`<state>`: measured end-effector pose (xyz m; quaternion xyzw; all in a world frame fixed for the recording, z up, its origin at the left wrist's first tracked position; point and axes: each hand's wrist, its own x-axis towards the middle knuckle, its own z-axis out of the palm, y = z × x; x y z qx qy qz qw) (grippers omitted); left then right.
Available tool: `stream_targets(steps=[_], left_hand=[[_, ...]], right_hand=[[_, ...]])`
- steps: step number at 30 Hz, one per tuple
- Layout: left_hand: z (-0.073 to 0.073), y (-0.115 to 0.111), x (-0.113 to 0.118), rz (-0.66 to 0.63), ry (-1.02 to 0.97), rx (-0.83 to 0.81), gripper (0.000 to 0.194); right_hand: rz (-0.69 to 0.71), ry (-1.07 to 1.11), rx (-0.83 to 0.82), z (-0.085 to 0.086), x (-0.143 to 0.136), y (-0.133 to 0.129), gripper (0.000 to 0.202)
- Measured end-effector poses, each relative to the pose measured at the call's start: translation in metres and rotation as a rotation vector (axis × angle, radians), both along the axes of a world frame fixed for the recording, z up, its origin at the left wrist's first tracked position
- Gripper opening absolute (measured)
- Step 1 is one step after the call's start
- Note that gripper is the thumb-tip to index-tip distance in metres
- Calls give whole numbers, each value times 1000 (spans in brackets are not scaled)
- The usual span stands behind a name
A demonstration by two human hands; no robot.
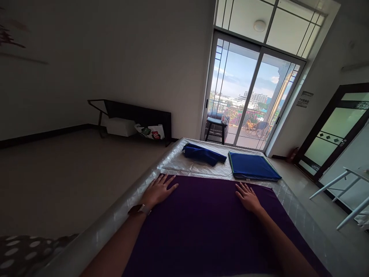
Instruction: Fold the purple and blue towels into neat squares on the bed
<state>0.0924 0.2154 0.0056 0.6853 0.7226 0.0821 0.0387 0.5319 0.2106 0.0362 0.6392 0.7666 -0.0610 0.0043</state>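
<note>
A dark purple cloth is spread flat over a plastic-covered mattress. My left hand lies flat near the cloth's far left corner, its fingers spread and a dark-banded watch on the wrist. Toward the far right part of the cloth, my right hand rests palm down with fingers stretched out. Neither hand grips anything. Beyond the cloth's far edge are a loosely rolled blue cloth and, to its right, a neatly folded blue cloth with a green edge.
A black bench stands against the back wall, with a white box and a printed bag beneath it. Glass sliding doors lie behind the mattress. At right are a light-coloured table and a dark-framed door.
</note>
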Motion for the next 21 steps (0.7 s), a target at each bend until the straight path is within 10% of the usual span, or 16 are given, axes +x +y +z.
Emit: stream_targets(steps=[8, 16, 21], left_hand=[[-8, 3, -6, -18, -30, 18, 77], [-5, 3, -5, -12, 4, 16, 76], [-2, 1, 0, 28, -13, -5, 75]], right_hand=[[-316, -78, 0, -6, 130, 3, 59], [-340, -106, -57, 5, 122, 2, 60], [-436, -118, 105, 17, 58, -1, 60]])
